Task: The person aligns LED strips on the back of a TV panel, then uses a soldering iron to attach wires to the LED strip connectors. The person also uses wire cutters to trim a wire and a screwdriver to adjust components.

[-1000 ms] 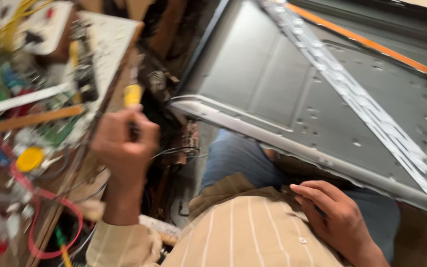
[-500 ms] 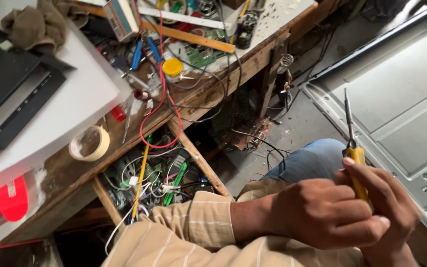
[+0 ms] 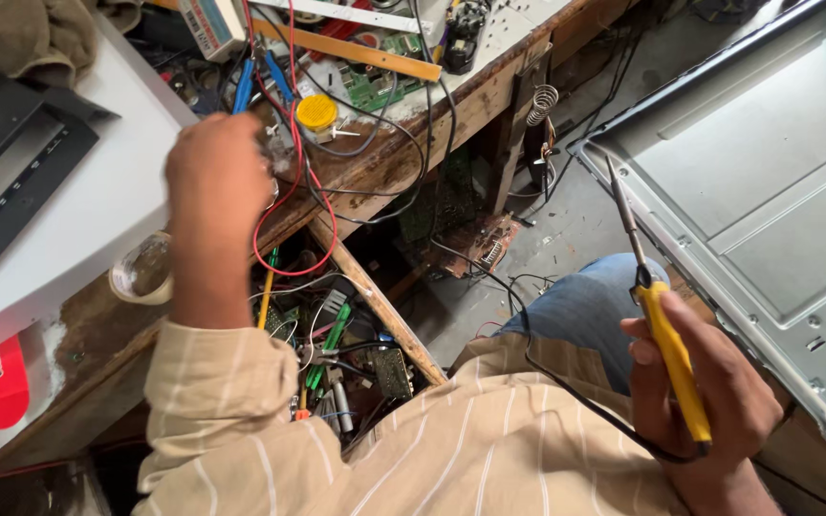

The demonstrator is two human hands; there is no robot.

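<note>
Two hands now work apart, where half a second ago they met on the yellow-handled soldering iron in front of your chest. Your right hand alone keeps the iron, fingers wrapped round the handle, its dark metal tip pointing up and away toward the grey sheet-metal panel on the floor; the black cord trails down across your striped shirt. Your left hand has gone up to the edge of the worn wooden table, among the red wire that loops off the edge and near the small round yellow-lidded tin. You see only its back, so I cannot tell whether its fingers are spread or pinching anything. A roll of clear tape lies just below that wrist, and green circuit boards and loose leads fill the open shelf beneath. Judging by this split, the iron is parked while the left hand fetches something.
</note>
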